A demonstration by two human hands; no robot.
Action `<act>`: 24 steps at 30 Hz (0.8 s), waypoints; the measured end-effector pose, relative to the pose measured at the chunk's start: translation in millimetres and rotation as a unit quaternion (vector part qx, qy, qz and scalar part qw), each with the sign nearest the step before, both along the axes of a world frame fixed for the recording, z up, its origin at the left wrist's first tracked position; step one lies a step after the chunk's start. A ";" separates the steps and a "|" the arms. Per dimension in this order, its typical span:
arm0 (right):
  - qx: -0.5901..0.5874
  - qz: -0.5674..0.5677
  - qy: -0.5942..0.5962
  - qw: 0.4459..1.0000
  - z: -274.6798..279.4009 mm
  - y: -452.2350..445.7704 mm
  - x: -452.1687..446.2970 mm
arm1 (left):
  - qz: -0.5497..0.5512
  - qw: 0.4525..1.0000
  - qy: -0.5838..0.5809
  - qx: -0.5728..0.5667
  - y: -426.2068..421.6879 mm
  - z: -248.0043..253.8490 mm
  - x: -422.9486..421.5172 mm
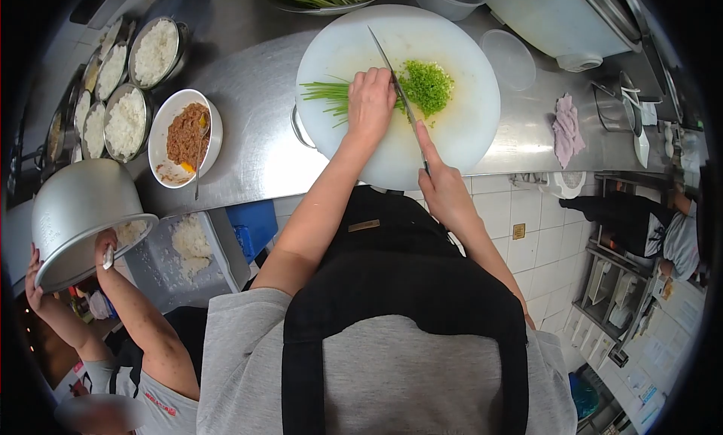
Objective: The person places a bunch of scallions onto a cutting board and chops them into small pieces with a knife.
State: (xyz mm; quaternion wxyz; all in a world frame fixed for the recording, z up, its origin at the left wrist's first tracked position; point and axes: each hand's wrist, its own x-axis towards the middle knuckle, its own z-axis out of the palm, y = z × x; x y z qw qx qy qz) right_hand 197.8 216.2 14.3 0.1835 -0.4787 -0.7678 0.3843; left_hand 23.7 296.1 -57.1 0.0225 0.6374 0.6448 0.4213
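My left hand (371,103) has its fingers curled over a bunch of thin green chives (325,94) on a round white cutting board (463,134). In my right hand (448,190) is a long kitchen knife (407,105), its index finger stretched along the spine. The blade stands close beside the left fingertips, its tip pointing to the far side of the board. A heap of finely chopped chives (427,87) lies right of the blade. The uncut stalks stick out to the left of my left hand.
Left are a white bowl (157,152) of brown meat mix with a spoon and several bowls of rice (156,52). Nearby, a co-worker tips a large metal pot (86,198) over a grey bin (226,239). A pink cloth (567,130) and plastic lid (508,58) lie right.
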 end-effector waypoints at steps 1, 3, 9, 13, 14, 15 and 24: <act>-0.003 -0.004 0.004 1.000 -5.8 0.7 -1.6 | -0.002 1.000 -0.002 0.002 -0.2 0.7 -0.2; -0.009 -0.009 0.009 1.000 -9.5 6.6 -6.3 | -0.004 1.000 -0.006 -0.005 -2.4 0.7 -1.5; -0.006 0.005 -0.014 1.000 8.3 12.0 -2.9 | -0.003 1.000 -0.012 0.005 -0.2 1.1 -2.2; -0.046 -0.004 -0.018 0.999 6.9 -0.3 -2.2 | -0.006 1.000 -0.015 0.000 -0.6 1.1 -1.6; -0.055 -0.009 -0.024 0.998 2.8 0.9 -5.0 | -0.005 1.000 -0.015 -0.001 -1.1 1.2 -2.5; -0.056 -0.009 -0.024 0.998 -0.1 5.2 -9.1 | -0.004 1.000 -0.016 -0.002 -1.4 0.8 -2.9; -0.146 -0.075 0.057 0.985 6.8 24.6 -4.4 | -0.017 1.000 -0.016 0.008 -1.0 4.5 -3.5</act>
